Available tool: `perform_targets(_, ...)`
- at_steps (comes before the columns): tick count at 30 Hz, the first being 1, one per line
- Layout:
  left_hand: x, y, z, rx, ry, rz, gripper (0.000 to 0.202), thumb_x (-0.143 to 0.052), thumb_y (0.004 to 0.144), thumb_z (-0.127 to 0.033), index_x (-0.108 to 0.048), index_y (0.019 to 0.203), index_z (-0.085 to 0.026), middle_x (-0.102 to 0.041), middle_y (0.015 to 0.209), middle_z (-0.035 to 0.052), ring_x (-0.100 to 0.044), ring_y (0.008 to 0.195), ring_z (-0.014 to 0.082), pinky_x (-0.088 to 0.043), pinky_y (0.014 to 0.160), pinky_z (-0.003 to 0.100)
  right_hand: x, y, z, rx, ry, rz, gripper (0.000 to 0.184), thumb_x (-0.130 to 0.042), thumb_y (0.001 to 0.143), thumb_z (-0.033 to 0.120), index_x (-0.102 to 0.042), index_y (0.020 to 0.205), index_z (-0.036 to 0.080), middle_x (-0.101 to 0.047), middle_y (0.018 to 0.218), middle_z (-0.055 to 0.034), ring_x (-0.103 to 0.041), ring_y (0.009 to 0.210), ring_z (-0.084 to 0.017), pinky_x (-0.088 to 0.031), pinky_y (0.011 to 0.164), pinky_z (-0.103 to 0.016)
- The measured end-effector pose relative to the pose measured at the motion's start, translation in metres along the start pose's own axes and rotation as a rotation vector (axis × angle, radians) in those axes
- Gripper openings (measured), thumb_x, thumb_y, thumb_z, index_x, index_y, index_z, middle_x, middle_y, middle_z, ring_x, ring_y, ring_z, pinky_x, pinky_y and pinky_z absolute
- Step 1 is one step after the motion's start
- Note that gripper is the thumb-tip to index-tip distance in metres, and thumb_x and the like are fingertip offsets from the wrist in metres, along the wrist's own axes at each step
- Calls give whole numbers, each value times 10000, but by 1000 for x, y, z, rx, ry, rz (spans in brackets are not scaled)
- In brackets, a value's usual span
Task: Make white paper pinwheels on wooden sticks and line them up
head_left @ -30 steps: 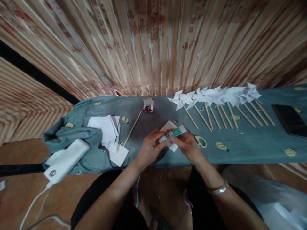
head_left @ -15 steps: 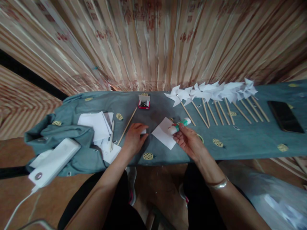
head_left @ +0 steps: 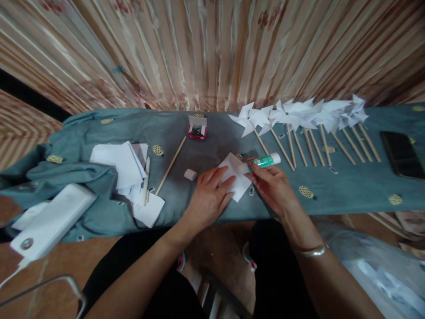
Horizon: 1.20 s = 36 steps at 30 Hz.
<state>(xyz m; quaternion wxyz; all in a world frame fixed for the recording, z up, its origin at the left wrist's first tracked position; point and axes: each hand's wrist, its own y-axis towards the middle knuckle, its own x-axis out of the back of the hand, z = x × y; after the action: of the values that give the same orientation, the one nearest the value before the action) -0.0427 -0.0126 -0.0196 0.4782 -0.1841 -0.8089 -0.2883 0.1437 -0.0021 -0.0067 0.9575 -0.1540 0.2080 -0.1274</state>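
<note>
My right hand (head_left: 272,188) grips a green and white glue stick (head_left: 264,162), its tip resting on a white paper square (head_left: 236,178) on the blue-grey cloth (head_left: 348,195). My left hand (head_left: 210,197) lies flat with fingers spread on the left part of that square. The glue stick's white cap (head_left: 190,174) sits on the cloth just left of my left hand.
Several white paper pinwheels (head_left: 299,116) on wooden sticks lie in a row at the back right. A small red box (head_left: 196,128), a loose stick (head_left: 170,165), a paper stack (head_left: 121,161), a black phone (head_left: 401,154) and a white power bank (head_left: 49,223) lie around.
My left hand pulled the cap off the glue stick, set it down at the left, then came back flat onto the paper. My right hand brought the stick's tip to the paper.
</note>
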Motion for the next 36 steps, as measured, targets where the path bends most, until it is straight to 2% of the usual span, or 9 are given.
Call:
perform_targets(4, -15, -1, -6, -15, -6, 67, 498, -568, 879, -415, -509, 1312, -177, -429, 1456, 189, -352, 1372, 332, -376, 1040, 546, 1, 5, -5, 131, -133, -16, 264, -849, 588, 344, -720, 794, 241, -712, 752, 34, -622, 647, -103, -528, 665, -249)
perform_targets(10, -17, -1, -2, -9, -12, 114, 487, -579, 876, -394, -528, 1292, -148, -432, 1445, 222, -347, 1383, 346, -348, 1070, 540, 6, 9, -12, 269, -302, 30, 250, -794, 656, 305, -668, 865, 249, -716, 810, 23, -658, 757, -156, -528, 770, -334)
perform_targets(14, -16, 0, -2, -8, -27, 112, 478, -586, 874, -386, -526, 1289, -158, -437, 1447, 212, -347, 1384, 343, -358, 1063, 546, 6, 7, -13, 300, -379, 76, 162, -757, 718, 319, -650, 818, 250, -708, 812, 18, -654, 758, -155, -532, 748, -329)
perform_targets(19, -18, 0, -2, -1, -41, 117, 478, -582, 876, -388, -519, 1295, -165, -414, 1467, 203, -332, 1395, 335, -346, 1074, 549, 7, 6, -15, 356, -471, 126, 175, -733, 759, 363, -621, 836, 253, -693, 808, 16, -648, 743, -151, -533, 715, -315)
perform_targets(28, -20, -1, -2, 2, -42, 128, 493, -575, 876, -407, -505, 1305, -173, -406, 1473, 198, -308, 1407, 339, -329, 1084, 568, 8, 6, -19, 392, -624, 116, 167, -702, 798, 353, -615, 875, 233, -662, 797, 7, -639, 780, -165, -522, 732, -325)
perform_targets(36, -19, -2, -2, 5, -60, 132, 472, -580, 873, -402, -528, 1289, -185, -397, 1484, 187, -296, 1416, 338, -315, 1100, 570, 8, 6, -22, 451, -831, 65, 213, -664, 820, 386, -620, 948, 223, -679, 873, -33, -659, 816, -205, -529, 771, -381)
